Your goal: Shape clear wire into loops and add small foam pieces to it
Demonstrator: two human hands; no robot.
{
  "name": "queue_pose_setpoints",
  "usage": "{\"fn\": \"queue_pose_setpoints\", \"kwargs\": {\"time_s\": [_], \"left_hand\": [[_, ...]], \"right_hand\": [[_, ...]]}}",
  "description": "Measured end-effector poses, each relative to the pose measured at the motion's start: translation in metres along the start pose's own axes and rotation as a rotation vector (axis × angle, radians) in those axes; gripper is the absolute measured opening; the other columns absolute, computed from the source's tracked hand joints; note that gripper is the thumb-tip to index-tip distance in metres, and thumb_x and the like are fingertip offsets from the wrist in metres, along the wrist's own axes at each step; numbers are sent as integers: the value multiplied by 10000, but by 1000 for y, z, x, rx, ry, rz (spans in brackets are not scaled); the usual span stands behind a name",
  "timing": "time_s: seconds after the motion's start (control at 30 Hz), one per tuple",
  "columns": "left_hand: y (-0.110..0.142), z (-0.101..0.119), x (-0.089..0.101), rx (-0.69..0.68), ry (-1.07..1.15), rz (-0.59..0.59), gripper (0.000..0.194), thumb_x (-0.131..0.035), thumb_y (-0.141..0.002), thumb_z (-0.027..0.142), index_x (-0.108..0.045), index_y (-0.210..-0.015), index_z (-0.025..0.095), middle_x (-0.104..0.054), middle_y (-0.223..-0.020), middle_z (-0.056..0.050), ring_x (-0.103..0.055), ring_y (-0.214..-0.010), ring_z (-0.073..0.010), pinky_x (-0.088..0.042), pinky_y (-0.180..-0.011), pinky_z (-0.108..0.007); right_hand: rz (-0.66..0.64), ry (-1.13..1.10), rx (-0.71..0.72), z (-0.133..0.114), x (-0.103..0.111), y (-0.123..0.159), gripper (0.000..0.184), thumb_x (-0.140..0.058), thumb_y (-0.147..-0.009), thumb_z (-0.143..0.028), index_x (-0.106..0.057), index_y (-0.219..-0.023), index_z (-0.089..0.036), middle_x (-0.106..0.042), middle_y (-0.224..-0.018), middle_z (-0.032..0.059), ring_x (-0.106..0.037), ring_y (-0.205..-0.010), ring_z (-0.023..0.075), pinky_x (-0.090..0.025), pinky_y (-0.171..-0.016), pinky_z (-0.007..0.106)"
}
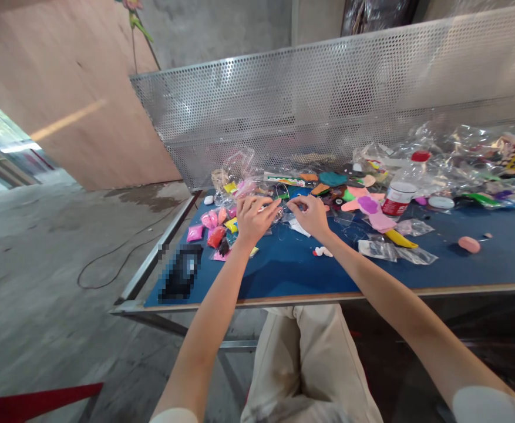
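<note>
My left hand [256, 218] and my right hand [310, 215] are close together above the blue tabletop, fingertips pinched and facing each other. A thin pale strand [288, 188] curves up in a loop between them; whether it is thread or fine wire I cannot make out. Both pinches seem to be on this strand. Beneath and left of my left hand lie small packets of coloured clay, among them a pink packet [194, 233] and a red packet [215, 237]. A small white shaped piece [323, 251] with a red spot lies below my right wrist.
A clear bottle [401, 187] with a red cap stands to the right. Crumpled plastic bags [464, 150] and coloured clay pieces crowd the back. A pink lump [469, 244] lies far right, a pixelated dark object [181, 273] front left. A perforated metal panel [257, 111] rises behind.
</note>
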State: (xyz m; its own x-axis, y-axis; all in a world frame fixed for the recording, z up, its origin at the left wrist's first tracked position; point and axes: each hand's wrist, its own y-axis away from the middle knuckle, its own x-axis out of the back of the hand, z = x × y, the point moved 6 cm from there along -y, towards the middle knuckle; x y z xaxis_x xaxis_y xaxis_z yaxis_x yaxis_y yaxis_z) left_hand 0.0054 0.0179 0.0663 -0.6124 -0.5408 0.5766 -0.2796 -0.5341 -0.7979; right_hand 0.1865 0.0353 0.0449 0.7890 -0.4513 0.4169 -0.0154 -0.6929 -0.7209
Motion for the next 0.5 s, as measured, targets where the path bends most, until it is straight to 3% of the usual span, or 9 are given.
{"fn": "queue_pose_setpoints", "kwargs": {"time_s": [0.13, 0.5], "left_hand": [[0, 4, -8, -11, 25, -49, 232, -630, -978, 451, -815, -1083, 357, -759, -989, -85, -637, -961, -269, -387, -954, -445], [9, 0, -15, 2, -16, -17, 300, -606, -992, 465, -777, -1217, 363, -762, -989, -84, -650, -941, -256, -370, -945, -424]], "right_hand": [[-19, -34, 14, -5, -1, 2, 283, -600, -937, -412, -784, -787, -257, -719, -674, 29, -552, -626, 204, -444, -727, 389], [-69, -64, 34, -8, -4, 1, 257, -571, -929, -360, -751, -790, -241, -736, -727, 36, -582, -622, 198, -446, -658, 352]]}}
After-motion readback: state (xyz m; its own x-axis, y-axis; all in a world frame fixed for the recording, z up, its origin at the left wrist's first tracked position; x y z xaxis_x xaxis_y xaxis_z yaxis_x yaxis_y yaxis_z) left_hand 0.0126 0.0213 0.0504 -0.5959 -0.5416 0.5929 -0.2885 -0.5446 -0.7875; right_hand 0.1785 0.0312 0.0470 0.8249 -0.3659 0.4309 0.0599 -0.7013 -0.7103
